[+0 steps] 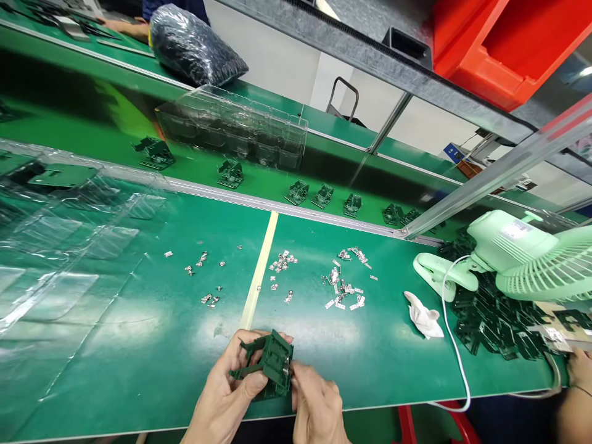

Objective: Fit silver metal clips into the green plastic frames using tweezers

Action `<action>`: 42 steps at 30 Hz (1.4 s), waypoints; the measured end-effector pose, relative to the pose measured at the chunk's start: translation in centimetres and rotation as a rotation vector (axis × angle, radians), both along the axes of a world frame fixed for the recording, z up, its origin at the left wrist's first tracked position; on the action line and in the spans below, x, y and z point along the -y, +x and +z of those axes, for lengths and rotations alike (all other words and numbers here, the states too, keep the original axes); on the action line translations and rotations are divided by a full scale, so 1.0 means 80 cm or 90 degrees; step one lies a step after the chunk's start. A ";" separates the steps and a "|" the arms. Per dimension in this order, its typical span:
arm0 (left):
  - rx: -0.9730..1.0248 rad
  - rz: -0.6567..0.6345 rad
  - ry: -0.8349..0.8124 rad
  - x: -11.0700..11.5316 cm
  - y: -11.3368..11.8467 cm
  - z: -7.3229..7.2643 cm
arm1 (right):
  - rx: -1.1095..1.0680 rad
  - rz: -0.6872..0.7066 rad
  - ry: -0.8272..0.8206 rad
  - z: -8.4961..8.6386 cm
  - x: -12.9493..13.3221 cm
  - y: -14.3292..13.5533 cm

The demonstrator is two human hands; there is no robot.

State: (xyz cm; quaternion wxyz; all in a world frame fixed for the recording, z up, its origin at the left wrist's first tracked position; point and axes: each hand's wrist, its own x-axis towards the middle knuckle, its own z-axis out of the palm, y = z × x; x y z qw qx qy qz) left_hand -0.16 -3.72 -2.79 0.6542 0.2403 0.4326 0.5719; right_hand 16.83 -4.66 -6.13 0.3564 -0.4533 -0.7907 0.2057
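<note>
A dark green plastic part (277, 361) with prongs on its left side is held above the front edge of the green table. My left hand (235, 382) wraps round it from the left, thumb across its lower face. At its right side, the fingertips of my right hand (317, 398) are pressed together against the part beside a small metallic piece; whether they pinch anything is hidden. Beyond my hands, small metal pieces lie in loose groups, one (283, 261) just right of the yellow tape (261, 271) and a larger one (341, 290) farther right.
Clear plastic trays (69, 246) cover the left side. Several green parts (230, 174) lie on the belt behind the rail. At right are a light green fan (509, 246), its white cable, a white cloth (423, 316), piled dark parts (499, 320) and another person's hand (580, 370).
</note>
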 end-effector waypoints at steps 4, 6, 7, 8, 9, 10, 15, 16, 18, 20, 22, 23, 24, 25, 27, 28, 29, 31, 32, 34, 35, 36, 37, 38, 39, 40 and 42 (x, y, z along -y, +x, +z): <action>-0.009 0.003 0.010 -0.001 0.000 0.002 | 0.029 0.000 0.027 -0.002 0.002 -0.002; -0.023 0.000 0.017 -0.001 -0.003 0.001 | 0.038 0.011 0.001 0.002 -0.001 0.001; -0.039 -0.011 0.023 -0.002 -0.006 0.000 | 0.040 0.031 -0.025 0.008 -0.005 0.004; -0.070 -0.030 0.030 -0.002 -0.009 -0.002 | 0.041 0.057 -0.059 0.015 -0.012 0.008; -0.116 -0.047 0.036 -0.002 -0.013 -0.005 | 0.040 0.084 -0.100 0.023 -0.021 0.013; -0.178 -0.057 0.042 -0.002 -0.016 -0.009 | 0.042 0.098 -0.142 0.032 -0.032 0.018; -0.480 -0.038 0.088 -0.001 -0.019 -0.030 | 0.122 -0.019 -0.146 0.058 -0.105 0.021; -0.514 -0.045 0.102 0.000 -0.018 -0.034 | 0.140 -0.032 -0.128 0.057 -0.117 0.017; -0.578 -0.051 0.128 0.003 -0.014 -0.039 | 0.166 -0.033 -0.112 0.053 -0.135 0.005; -0.640 -0.045 0.147 0.007 -0.012 -0.040 | 0.190 -0.028 -0.101 0.046 -0.144 -0.008; -0.686 -0.056 0.175 0.009 -0.014 -0.039 | 0.217 -0.029 -0.089 0.041 -0.148 -0.018; -0.701 -0.068 0.191 0.010 -0.015 -0.038 | 0.228 -0.030 -0.084 0.039 -0.149 -0.021; -0.712 -0.079 0.205 0.010 -0.017 -0.036 | 0.237 -0.030 -0.081 0.037 -0.150 -0.024; -0.719 -0.090 0.216 0.009 -0.018 -0.035 | 0.242 -0.029 -0.079 0.036 -0.151 -0.025; -0.714 -0.086 0.211 0.008 -0.017 -0.032 | 0.241 -0.023 -0.081 0.036 -0.151 -0.023; -0.702 -0.074 0.198 0.008 -0.016 -0.031 | 0.234 -0.019 -0.087 0.039 -0.150 -0.021; -0.687 -0.062 0.184 0.007 -0.014 -0.029 | 0.224 -0.014 -0.094 0.042 -0.148 -0.018; -0.657 -0.043 0.158 0.007 -0.008 -0.027 | 0.197 -0.005 -0.110 0.055 -0.140 -0.010; -0.648 -0.038 0.152 0.007 -0.006 -0.025 | 0.166 0.001 -0.125 0.063 -0.133 -0.006; -0.650 -0.042 0.154 0.005 -0.003 -0.021 | 0.076 0.026 -0.168 0.081 -0.117 0.002; -0.660 -0.047 0.164 0.004 -0.002 -0.019 | 0.029 0.041 -0.193 0.089 -0.108 0.006; -0.676 -0.055 0.178 0.003 -0.002 -0.017 | -0.009 0.057 -0.215 0.095 -0.100 0.008; -0.694 -0.064 0.195 0.002 -0.002 -0.015 | -0.032 0.071 -0.232 0.100 -0.093 0.011; -0.712 -0.075 0.210 0.001 -0.002 -0.014 | -0.037 0.079 -0.241 0.103 -0.086 0.012; -0.729 -0.087 0.224 0.000 -0.002 -0.012 | -0.035 0.081 -0.244 0.104 -0.081 0.013; -0.744 -0.096 0.237 -0.001 -0.001 -0.011 | -0.031 0.079 -0.246 0.104 -0.077 0.014; -0.768 -0.104 0.255 -0.002 0.000 -0.009 | -0.020 0.073 -0.247 0.101 -0.073 0.015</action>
